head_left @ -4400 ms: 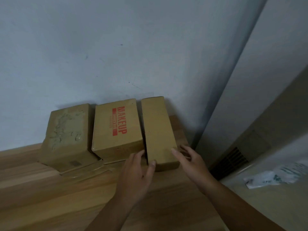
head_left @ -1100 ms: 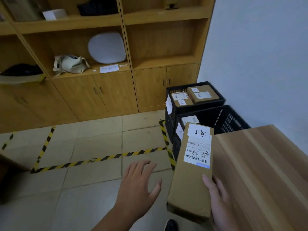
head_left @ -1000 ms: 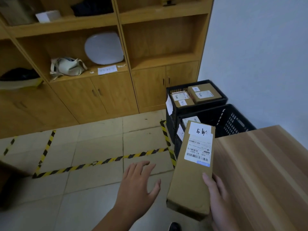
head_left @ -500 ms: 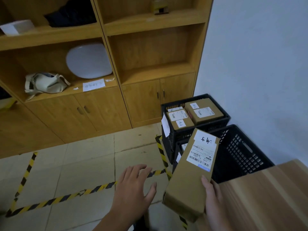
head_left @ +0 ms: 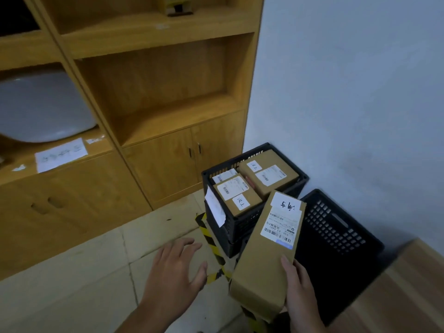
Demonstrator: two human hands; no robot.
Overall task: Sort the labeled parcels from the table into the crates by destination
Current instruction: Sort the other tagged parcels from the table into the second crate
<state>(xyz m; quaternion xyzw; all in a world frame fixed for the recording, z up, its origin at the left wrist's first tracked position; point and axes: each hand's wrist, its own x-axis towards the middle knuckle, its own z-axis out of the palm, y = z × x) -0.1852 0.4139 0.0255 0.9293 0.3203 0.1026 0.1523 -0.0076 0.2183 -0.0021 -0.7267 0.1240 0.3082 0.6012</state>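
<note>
Parcel (head_left: pixel 264 258), label up, sits low centre-right of the frame, gripped at its near end by the right hand (head_left: pixel 300 292); the left hand (head_left: pixel 175 272) hovers beside it, fingers spread, holding nothing. Best to match its handwritten tag to a crate, then lower it flat. The near crate (head_left: pixel 336 233) looks empty and roomy; the far crate (head_left: pixel 242 225) looks nearly full; the desk (head_left: pixel 413 292) corner crowds the lower right.

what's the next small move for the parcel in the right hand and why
Probably ease the long parcel rightward and down into the near crate. The right hand grips it right by that crate's open top, and its handwritten tag looks different from the tags on the parcels in the far crate.
</note>
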